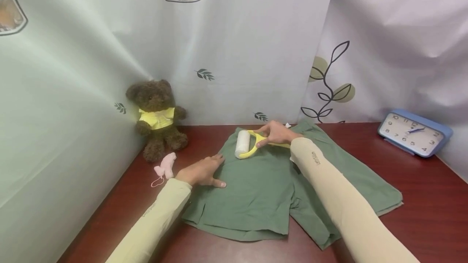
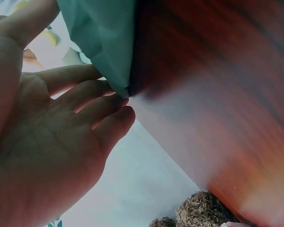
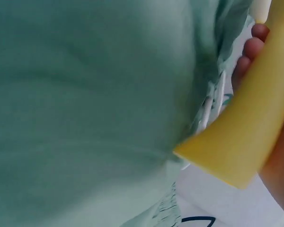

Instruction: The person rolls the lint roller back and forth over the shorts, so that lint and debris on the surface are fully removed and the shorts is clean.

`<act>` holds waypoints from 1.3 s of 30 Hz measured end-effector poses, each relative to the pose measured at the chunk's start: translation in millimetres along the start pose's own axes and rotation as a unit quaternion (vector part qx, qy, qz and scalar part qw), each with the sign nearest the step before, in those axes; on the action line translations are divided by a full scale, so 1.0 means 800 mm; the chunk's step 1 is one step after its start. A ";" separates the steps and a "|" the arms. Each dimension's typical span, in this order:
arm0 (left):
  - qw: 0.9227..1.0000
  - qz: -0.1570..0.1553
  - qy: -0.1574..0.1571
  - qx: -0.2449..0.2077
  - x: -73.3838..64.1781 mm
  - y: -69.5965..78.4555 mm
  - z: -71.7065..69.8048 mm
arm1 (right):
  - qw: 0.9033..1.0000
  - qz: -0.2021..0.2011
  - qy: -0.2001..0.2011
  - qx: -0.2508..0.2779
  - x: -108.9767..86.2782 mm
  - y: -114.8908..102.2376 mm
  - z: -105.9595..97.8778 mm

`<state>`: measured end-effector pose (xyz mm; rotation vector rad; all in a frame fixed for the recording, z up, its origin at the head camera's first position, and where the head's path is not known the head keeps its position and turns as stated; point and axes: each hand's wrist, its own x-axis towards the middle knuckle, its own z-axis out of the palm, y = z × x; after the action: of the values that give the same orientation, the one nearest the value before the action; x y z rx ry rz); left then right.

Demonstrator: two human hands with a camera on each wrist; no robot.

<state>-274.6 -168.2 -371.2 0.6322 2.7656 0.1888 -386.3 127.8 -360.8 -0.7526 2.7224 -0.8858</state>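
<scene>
1. Right hand [image 1: 279, 133]: grasping the yellow handle [image 3: 236, 127] of a lint roller, fingers wrapped around it.
2. The lint roller's white cylinder [image 1: 243, 144] sits over the upper left part of the green shorts [image 1: 256, 190], near their far edge. It looks in contact with the cloth. Handle runs off to the right, under my hand.
3. Left hand [image 1: 202, 171]: released, nothing in its grasp. Fingers extended at the shorts' left edge, thumb out over the fabric. Left wrist view has the fingertips right at a hanging fold of the cloth.
4. Shorts lie spread on the red-brown bench [image 1: 435, 206], legs splayed: one towards me, one out to the right, partly under my right sleeve [image 1: 329, 186]. Some creasing between the legs. White cord [image 3: 213, 106] shows at the edge in the right wrist view.
5. Left of the shorts: small pink item [image 1: 166, 166] with a thin loop, just beside my left hand. Can't tell what it is.
6. Behind that, brown teddy bear [image 1: 157, 117] in a yellow top, against the printed backdrop [image 1: 256, 44].
7. Far right: blue clock [image 1: 413, 133], tilted, well apart from the shorts.
</scene>
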 end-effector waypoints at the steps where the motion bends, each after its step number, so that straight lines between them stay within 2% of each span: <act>1: 1.000 -0.001 -0.002 -0.003 0.000 0.000 0.000 | 1.000 0.002 -0.004 0.001 0.000 0.001 0.000; 7: 1.000 -0.008 -0.007 -0.016 -0.004 0.002 -0.001 | 1.000 0.015 -0.024 -0.006 0.001 0.006 -0.011; 14: 1.000 0.000 -0.002 -0.003 -0.005 0.000 -0.003 | 0.998 0.032 -0.043 -0.034 -0.008 0.017 -0.041; 25: 1.000 -0.006 -0.018 0.004 -0.002 0.004 -0.004 | 0.992 0.061 -0.072 -0.080 -0.036 0.033 -0.077; 30: 1.000 -0.009 -0.015 0.002 -0.003 0.006 -0.005 | 0.991 0.069 -0.069 -0.097 -0.054 0.045 -0.096; 34: 1.000 -0.006 -0.017 -0.002 -0.003 0.006 -0.004 | 0.987 0.098 -0.062 -0.108 -0.072 0.062 -0.107; 39: 1.000 -0.004 -0.013 -0.002 -0.002 0.006 0.000 | 0.986 0.125 -0.056 -0.095 -0.089 0.075 -0.114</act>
<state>-271.1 -164.3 -370.1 0.6188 2.7417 0.1844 -378.9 251.5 -321.9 -0.4597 2.7462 -0.5210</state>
